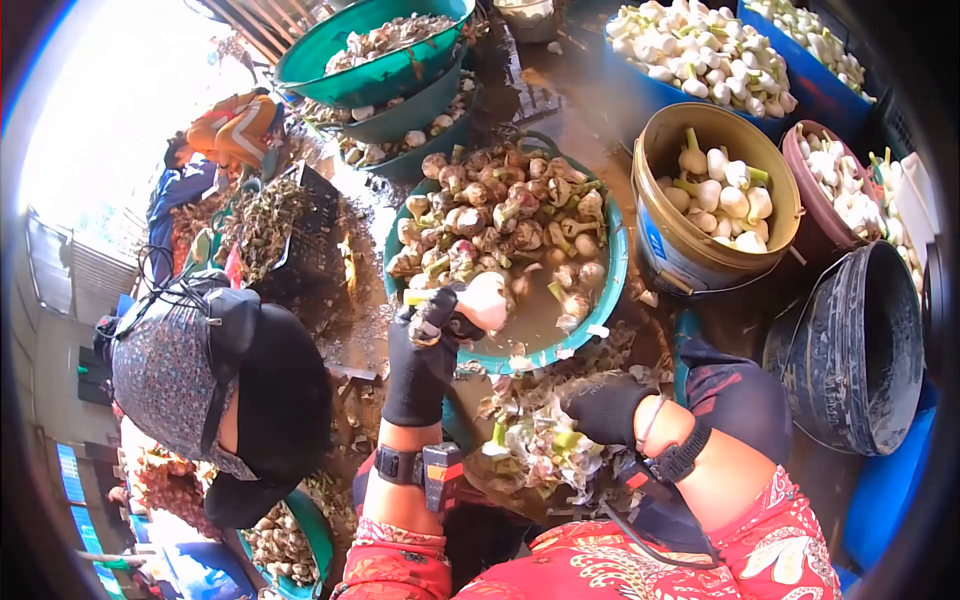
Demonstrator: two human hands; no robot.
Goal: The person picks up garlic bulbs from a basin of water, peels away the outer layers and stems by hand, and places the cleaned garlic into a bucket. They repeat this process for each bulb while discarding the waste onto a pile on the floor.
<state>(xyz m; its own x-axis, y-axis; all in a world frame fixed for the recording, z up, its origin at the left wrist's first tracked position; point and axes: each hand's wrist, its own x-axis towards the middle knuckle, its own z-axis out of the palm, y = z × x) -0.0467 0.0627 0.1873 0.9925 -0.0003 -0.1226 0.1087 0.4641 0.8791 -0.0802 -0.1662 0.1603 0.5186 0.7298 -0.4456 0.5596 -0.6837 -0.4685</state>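
My left hand (436,325), in a black glove, is closed around a garlic bulb (487,300) with pale, peeled skin and a short green stem. It is held over the near rim of a teal tub (612,275) of unpeeled, brownish garlic (510,215) in murky water. My right hand (600,405), also gloved in black, is curled just above a heap of garlic peels and cut stems (545,445) at my lap. Its fingertips are hidden, so what it holds, if anything, cannot be made out.
To the right stand a yellow bucket (655,135) of peeled garlic, a black bucket (850,340) and a pink tub (800,150). Blue crates (640,85) of white bulbs are behind. Stacked green basins (300,75) stand at back left. A person in a cap (180,365) sits close on my left.
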